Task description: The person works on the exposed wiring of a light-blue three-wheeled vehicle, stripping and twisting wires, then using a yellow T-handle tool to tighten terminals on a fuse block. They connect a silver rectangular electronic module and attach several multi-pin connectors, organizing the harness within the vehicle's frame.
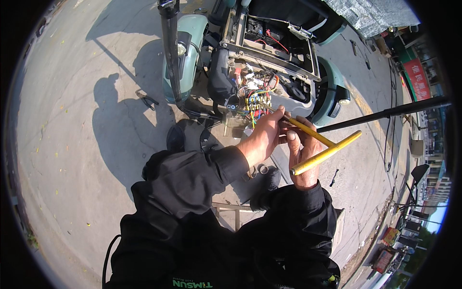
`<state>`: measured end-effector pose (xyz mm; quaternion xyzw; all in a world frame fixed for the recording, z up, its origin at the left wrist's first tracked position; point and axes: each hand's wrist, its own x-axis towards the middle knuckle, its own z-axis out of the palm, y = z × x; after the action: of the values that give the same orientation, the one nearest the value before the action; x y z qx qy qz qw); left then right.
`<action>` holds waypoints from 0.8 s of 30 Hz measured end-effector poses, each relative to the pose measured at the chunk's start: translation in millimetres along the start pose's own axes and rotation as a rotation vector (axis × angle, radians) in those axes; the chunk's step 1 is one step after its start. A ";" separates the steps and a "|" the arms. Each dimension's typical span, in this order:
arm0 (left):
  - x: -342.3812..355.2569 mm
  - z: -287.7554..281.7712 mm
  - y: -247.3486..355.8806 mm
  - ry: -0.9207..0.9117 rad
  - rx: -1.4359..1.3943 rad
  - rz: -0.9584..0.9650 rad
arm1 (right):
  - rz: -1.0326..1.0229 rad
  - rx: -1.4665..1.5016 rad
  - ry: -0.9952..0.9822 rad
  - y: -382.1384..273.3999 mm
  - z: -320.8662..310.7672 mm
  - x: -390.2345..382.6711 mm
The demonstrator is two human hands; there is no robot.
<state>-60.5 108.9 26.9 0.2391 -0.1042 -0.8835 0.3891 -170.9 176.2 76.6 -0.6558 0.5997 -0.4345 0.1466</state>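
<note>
A yellow T-handle driver (321, 159) slants across in front of me, its thin end pointing at the terminals of an exposed wiring bundle (255, 91). My left hand (263, 139) pinches its shaft close to that thin end. My right hand (304, 156) lies under the crossbar, thumb up, fingers curled beside the shaft; part of its grip is hidden. Whether the tip touches a terminal cannot be made out. Many coloured wires and white connectors spill out above a finned metal box (235, 127) on the opened pale green vehicle (192, 43).
Above the wires, an open metal frame (269, 55) holds a battery-like black box (255, 30). A dark pole (169, 48) rises at left; another black bar (385, 113) crosses at right. Pliers (146, 98) lie on the concrete at left. A tape roll (263, 169) is below my hands.
</note>
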 end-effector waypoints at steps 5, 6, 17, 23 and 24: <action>6.7 -6.8 -5.1 -0.080 -0.012 0.003 | -0.706 -0.827 -0.179 -78.7 -78.8 -45.9; 6.7 -6.9 -6.6 -0.072 0.013 0.005 | -0.734 -0.956 -0.134 -85.0 -91.6 -42.1; 11.8 -6.5 -2.2 0.023 -0.047 -0.042 | 0.688 0.019 -0.469 -115.8 -106.6 57.1; 13.1 -16.5 -0.3 -0.046 -0.051 -0.041 | -0.805 -1.436 -0.570 -124.1 -127.7 30.4; 13.1 -16.0 -0.9 -0.039 -0.052 -0.039 | -0.804 -1.402 -0.575 -116.7 -120.7 31.6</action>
<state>-60.7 99.8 8.3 0.2134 -0.0843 -0.8978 0.3759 -187.1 214.7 242.2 -0.8425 0.3911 0.2007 -0.3114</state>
